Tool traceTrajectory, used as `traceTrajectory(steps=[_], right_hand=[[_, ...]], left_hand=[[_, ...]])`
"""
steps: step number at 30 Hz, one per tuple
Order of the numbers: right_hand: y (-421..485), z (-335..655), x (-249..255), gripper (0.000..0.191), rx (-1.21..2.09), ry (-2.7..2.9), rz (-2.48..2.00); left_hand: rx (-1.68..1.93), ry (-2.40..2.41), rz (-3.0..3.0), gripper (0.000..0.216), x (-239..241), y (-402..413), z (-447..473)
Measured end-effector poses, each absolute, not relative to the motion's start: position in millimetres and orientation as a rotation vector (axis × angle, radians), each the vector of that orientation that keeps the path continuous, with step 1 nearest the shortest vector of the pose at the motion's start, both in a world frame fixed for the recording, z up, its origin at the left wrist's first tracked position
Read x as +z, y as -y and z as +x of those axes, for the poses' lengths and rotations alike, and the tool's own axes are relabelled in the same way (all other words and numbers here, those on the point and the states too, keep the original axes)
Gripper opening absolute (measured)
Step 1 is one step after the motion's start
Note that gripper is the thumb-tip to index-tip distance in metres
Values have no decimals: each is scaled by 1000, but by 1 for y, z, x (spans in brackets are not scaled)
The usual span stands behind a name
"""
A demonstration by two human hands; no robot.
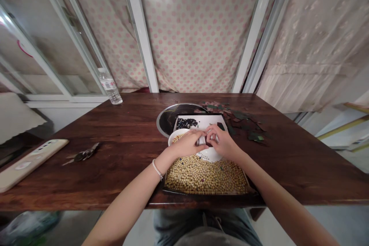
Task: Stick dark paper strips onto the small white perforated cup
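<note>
My left hand [188, 143], with a beaded bracelet [157, 170] at the wrist, bends over a shallow dark-edged box. Facing it, my right hand [220, 141] has its fingertips pinched together. Both hands close around a small piece, partly white and dark red, largely hidden by the fingers. Below them, a thick layer of tan bean-like beads [201, 177] fills the near part of the box, with a few dark ones mixed in. A white bowl [172, 137] with tan beads is partly under my left hand. Dark beads [186, 123] are heaped in the box's far left corner.
A round dark mat [165, 117] lies behind the box. Torn dark green and reddish scraps [242, 117] are spread at the back right. On the left are keys [83, 154], a phone [31, 163] and a water bottle [111, 87]. The wooden table's front edge [115, 204] is close.
</note>
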State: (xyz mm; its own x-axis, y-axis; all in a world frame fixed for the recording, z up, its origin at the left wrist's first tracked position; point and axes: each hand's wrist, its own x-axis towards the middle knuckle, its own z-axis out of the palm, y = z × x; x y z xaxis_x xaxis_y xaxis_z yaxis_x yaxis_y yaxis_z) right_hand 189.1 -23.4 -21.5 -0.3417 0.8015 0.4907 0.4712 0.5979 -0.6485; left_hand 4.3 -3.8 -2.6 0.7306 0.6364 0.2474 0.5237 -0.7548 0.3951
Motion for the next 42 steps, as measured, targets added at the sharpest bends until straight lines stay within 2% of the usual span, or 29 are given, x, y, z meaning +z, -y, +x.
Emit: traceTrajectory(steps=[12, 21, 28, 42], right_hand=[[15, 185, -27, 43, 506, 1940, -1044], [22, 188, -22, 47, 482, 2056, -1023], [18, 191, -22, 40, 473, 2040, -1010], [27, 192, -18, 47, 478, 2143, -1040]], left_hand=[[530, -906, 2646, 29, 0, 6, 5], [574, -927, 2620, 33, -4, 6, 5], [550, -917, 2637, 31, -3, 5, 6], [572, -910, 2616, 36, -5, 6, 5]])
